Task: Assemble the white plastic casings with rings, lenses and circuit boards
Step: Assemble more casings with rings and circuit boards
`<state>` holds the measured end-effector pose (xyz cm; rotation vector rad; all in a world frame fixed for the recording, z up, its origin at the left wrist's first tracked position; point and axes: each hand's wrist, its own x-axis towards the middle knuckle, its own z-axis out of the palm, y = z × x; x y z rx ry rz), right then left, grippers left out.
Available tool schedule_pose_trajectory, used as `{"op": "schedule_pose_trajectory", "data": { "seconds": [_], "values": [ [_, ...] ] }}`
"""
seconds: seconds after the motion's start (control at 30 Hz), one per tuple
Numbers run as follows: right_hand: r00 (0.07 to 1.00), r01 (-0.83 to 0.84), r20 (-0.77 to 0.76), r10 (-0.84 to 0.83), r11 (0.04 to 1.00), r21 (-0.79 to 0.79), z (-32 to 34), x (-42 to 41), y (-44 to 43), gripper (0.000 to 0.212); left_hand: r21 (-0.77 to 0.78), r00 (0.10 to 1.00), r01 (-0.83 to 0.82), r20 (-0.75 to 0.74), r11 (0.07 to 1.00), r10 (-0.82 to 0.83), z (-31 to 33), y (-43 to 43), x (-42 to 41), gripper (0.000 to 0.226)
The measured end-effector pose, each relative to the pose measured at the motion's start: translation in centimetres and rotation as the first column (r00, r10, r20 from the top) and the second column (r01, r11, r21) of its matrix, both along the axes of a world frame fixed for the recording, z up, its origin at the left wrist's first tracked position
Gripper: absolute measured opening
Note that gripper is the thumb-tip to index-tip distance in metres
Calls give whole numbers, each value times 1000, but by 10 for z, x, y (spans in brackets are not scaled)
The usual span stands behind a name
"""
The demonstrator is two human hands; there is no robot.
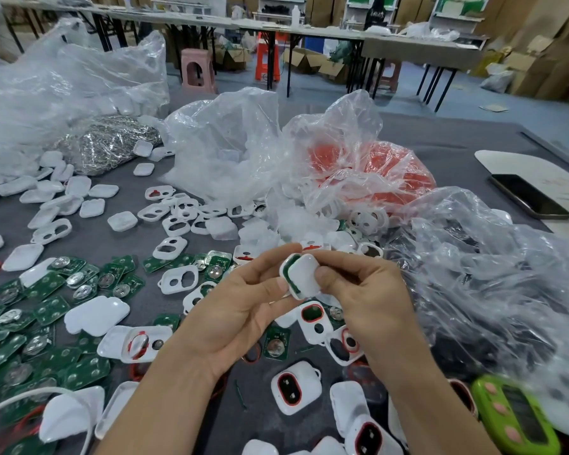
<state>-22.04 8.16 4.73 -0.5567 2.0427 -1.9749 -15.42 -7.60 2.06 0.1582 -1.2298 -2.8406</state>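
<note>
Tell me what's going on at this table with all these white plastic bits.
A person is putting together one white casing. The left hand and right hand both pinch it above the grey table. A green circuit board shows between its two halves, so it looks not fully closed. Loose boards and open casing fronts lie spread on the table. Casings with red rings lie nearer the person, and plastic bags of parts sit behind.
</note>
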Motion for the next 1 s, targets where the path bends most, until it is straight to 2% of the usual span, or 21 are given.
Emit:
{"op": "schedule_pose_trajectory", "data": {
  "seconds": [0.2,0.33,0.5,0.6,0.7,0.8,0.9,1.0],
  "values": [
    [980,191,-73,-187,980,48,-7,7,-5,21,-27,1000,-16,5,1000,16,-2,5,-1,42],
    [950,299,-116,-289,950,85,-10,11,-10,24,-25,999,-38,4,999,38,-1,8,-1,41],
    [964,264,-35,-262,961,84,-11,13,-13,17,32,999,-45,-17,998,46,-1,9,-1,40],
    [978,164,121,-168,986,43,-8,11,-11,16,26,998,-44,-47,999,45,-3,8,0,40],
    [957,67,284,-54,997,-36,-5,8,-9,12,-66,993,-46,-107,997,39,-3,7,0,41],
    [934,44,358,-11,995,-86,-3,5,-8,13,-262,982,-144,-158,954,104,-2,9,1,44],
    [933,73,357,-32,992,-101,-1,3,-6,18,-440,964,-259,-177,860,200,1,12,2,46],
    [956,113,276,-94,992,-55,-4,1,-3,13,-491,964,-264,-120,830,236,1,17,4,41]
  ]
}}
